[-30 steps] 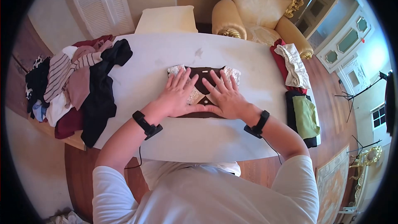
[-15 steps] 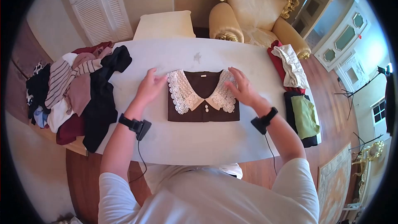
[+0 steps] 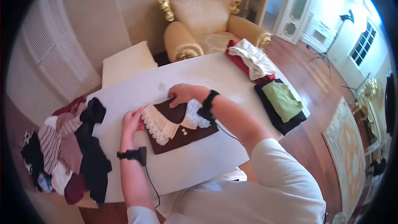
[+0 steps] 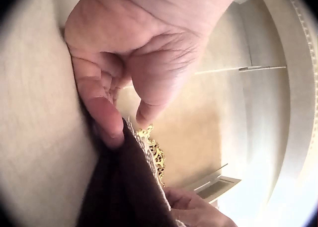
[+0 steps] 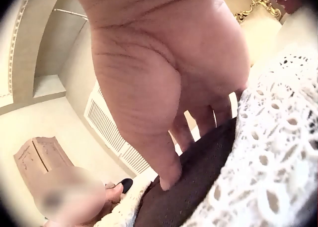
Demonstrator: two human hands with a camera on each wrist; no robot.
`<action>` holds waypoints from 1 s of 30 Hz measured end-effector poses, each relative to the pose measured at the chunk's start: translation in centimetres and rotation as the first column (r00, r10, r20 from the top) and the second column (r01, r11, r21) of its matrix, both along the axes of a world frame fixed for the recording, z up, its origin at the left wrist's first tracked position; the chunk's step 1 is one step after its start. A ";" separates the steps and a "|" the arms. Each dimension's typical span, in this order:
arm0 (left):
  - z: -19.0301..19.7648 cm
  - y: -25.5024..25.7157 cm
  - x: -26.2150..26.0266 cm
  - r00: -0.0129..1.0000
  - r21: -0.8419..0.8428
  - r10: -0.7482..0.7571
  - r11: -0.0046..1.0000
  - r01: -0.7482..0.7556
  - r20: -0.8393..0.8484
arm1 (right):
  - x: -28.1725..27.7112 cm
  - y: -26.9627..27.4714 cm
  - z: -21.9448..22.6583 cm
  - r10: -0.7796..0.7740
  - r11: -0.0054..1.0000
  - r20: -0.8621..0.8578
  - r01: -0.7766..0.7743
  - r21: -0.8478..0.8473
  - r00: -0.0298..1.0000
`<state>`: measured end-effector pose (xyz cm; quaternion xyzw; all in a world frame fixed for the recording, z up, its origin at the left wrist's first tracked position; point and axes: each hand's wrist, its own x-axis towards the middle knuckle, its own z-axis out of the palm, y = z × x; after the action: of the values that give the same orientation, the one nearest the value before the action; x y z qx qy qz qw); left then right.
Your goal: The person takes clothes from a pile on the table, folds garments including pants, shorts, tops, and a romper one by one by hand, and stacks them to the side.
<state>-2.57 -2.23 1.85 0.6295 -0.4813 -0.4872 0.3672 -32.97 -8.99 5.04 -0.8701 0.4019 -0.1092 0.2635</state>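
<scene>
A folded dark brown blouse with a wide white lace collar and pearl-like buttons lies at an angle on the white table. At its left edge, my left hand has its fingers tucked under the dark fabric, thumb above, as the left wrist view shows. My right hand reaches across to the far edge and grips it by the neckline. In the right wrist view its thumb presses on the brown cloth, with the fingers behind that edge. Both wrists wear black straps.
A loose heap of clothes covers the table's left end. Along the right side lie a red and white folded stack and a green garment on black cloth. Beyond the table stand a gilded armchair and a cream-covered seat.
My hands were flat on the blouse, then lifted to either side. Now they hold its left and far edges, and the blouse is turned. The head view has swung right.
</scene>
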 end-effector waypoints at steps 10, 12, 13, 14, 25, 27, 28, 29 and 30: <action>-0.7 0.1 1.1 0.990 0.057 0.004 0.998 0.004 -0.142 | -2.6 0.0 1.5 0.115 0.976 -0.278 -0.055 0.213 0.954; -0.3 0.1 1.1 0.984 0.003 -0.060 0.998 0.061 -0.168 | -4.5 1.3 2.3 0.047 0.993 -0.306 -0.010 0.121 0.951; -0.2 0.3 1.1 0.982 0.018 -0.041 0.999 0.045 -0.182 | -5.5 1.7 2.6 0.027 0.991 -0.316 0.015 0.131 0.948; -0.1 0.3 0.9 0.985 0.016 -0.036 0.999 0.039 -0.169 | -6.8 1.9 2.6 -0.010 0.990 -0.308 0.053 0.130 0.951; 0.4 0.7 0.8 0.989 0.009 -0.049 0.999 0.051 -0.141 | -18.6 3.7 3.8 -0.458 0.877 -0.359 0.480 -0.031 0.813; 0.3 0.7 0.8 0.988 0.006 -0.054 0.998 0.055 -0.145 | -20.3 3.8 3.4 -0.508 0.852 -0.312 0.522 -0.043 0.803; 0.3 0.7 0.8 0.988 0.005 -0.054 0.998 0.055 -0.144 | -20.8 3.9 3.4 -0.556 0.824 -0.264 0.564 -0.051 0.788; 0.2 0.7 0.9 0.988 0.007 -0.056 0.998 0.058 -0.147 | -21.2 3.8 3.5 -0.558 0.824 -0.284 0.561 -0.079 0.780; 0.2 0.7 0.8 0.987 0.010 -0.059 0.998 0.062 -0.150 | -21.5 3.9 3.3 -0.559 0.823 -0.285 0.562 -0.081 0.779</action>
<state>-1.74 -1.57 2.08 0.5789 -0.4676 -0.5475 0.3827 -54.51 -5.12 8.37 -0.7163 0.6774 -0.0494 0.1597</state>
